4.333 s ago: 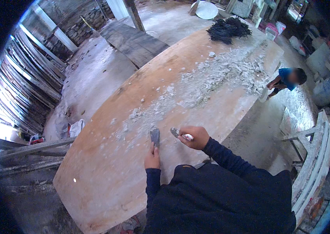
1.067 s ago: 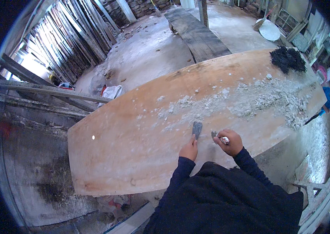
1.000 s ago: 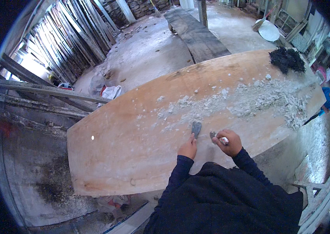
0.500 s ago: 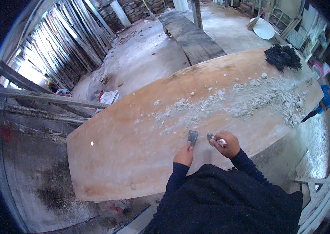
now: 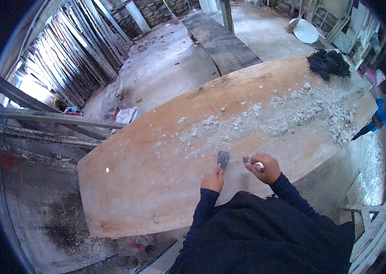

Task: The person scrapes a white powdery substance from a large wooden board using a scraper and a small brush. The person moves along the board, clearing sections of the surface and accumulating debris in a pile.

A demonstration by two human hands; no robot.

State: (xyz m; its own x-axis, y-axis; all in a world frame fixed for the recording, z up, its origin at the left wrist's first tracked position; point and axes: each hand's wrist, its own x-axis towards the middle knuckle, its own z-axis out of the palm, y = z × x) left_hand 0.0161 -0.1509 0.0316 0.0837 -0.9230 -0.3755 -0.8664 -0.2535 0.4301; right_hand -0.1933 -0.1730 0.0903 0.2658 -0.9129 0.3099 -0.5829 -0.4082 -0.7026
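Note:
My left hand [image 5: 212, 180] is closed on a flat grey scraper [image 5: 223, 158], whose wide end points away from me above the wooden board [image 5: 142, 182]. To its right, my right hand [image 5: 268, 169] grips a small tool with a pale, red-marked handle [image 5: 259, 166]. A short dark end of that tool sticks out to the left; its exact kind is unclear. Beyond both hands, whitish crumbs and flakes [image 5: 309, 114] lie spread over the board, thickest toward the right. Whether either tool touches the board, I cannot tell.
A bundle of black strands [image 5: 328, 65] rests on the board's far right end. Behind stands a long dark plank bench [image 5: 220, 43] by a post. Wooden rails [image 5: 56, 119] run along the left. At the right edge is a person in blue [image 5: 381, 118].
My left hand and its scraper have shifted slightly left. The right hand stays nearly in place, still gripping its tool. The whole view has moved a little.

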